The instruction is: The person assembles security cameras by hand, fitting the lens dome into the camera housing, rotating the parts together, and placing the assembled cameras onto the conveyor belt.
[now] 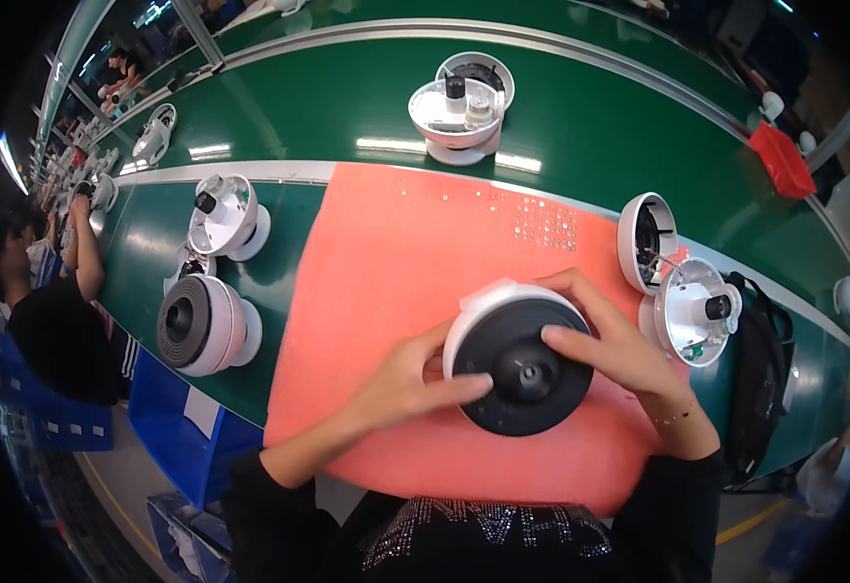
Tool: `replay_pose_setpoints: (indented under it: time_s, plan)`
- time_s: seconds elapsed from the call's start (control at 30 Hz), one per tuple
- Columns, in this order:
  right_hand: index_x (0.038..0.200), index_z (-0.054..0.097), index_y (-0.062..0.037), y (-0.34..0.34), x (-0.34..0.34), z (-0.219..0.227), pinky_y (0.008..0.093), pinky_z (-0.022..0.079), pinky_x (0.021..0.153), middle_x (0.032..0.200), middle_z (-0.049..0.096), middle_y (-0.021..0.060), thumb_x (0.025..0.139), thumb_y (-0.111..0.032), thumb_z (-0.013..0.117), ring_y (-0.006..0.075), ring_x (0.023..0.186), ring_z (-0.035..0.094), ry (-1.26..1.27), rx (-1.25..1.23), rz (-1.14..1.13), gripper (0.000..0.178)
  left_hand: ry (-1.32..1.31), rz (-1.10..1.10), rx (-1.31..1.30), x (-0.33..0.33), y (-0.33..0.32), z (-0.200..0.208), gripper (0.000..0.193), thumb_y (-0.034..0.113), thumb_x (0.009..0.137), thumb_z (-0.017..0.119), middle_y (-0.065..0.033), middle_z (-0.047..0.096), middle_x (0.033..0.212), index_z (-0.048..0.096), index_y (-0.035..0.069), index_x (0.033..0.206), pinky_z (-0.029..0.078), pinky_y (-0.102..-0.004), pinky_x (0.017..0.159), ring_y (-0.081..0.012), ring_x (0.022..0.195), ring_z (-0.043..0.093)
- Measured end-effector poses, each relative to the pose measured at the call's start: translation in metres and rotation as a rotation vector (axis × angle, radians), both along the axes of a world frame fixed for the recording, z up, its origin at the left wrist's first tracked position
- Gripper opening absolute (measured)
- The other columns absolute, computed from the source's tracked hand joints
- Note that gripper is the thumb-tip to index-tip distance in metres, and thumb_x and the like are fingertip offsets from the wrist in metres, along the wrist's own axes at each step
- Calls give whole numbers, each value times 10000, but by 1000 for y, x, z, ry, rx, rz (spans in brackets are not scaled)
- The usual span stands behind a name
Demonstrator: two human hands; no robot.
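Both hands hold a round white housing [519, 355] with a black face, tilted toward me above the coral mat. A raised black knob with a pale centre stands in the middle of that face. My left hand [415, 384] grips the left side, its thumb lying on the black face. Round the upper right rim curls my right hand [614, 335], thumb also pressed on the face. The undersides of the fingers and the back of the housing are hidden.
Small shiny pieces [546, 223] lie in rows on the coral mat [366, 253]. Opened white housings stand at the back [456, 112], left [225, 216] and right [697, 311]. A closed one [201, 325] sits left. A black bag [760, 374] lies right; a co-worker [51, 301] works left.
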State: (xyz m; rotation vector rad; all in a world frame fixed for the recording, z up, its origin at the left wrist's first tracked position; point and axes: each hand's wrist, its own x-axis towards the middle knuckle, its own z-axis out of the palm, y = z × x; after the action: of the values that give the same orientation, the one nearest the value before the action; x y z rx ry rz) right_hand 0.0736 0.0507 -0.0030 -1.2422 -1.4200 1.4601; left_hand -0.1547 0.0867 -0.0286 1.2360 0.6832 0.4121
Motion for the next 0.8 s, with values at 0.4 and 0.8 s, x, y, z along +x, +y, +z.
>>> replay_pose_setpoints:
  time_s: [0.4, 0.8]
  plan:
    - [1061, 489, -25, 31, -25, 32, 352, 471, 805, 1005, 587, 171, 561, -329, 823, 248, 912, 603, -207, 683, -125, 674, 107, 178, 814, -8, 16, 50, 909, 191, 591, 772, -208, 563, 1105, 296, -96, 1310, 523, -336, 772, -257, 991, 592]
    - [1395, 233, -84, 43, -65, 47, 381, 454, 906, 1206, 496, 196, 613, -176, 794, 281, 1089, 530, 34, 830, -50, 966, -710, 321, 435, -29, 76, 23, 1023, 508, 601, 719, -146, 295, 1388, 203, 93, 1381, 354, -469, 1009, -328, 1249, 353]
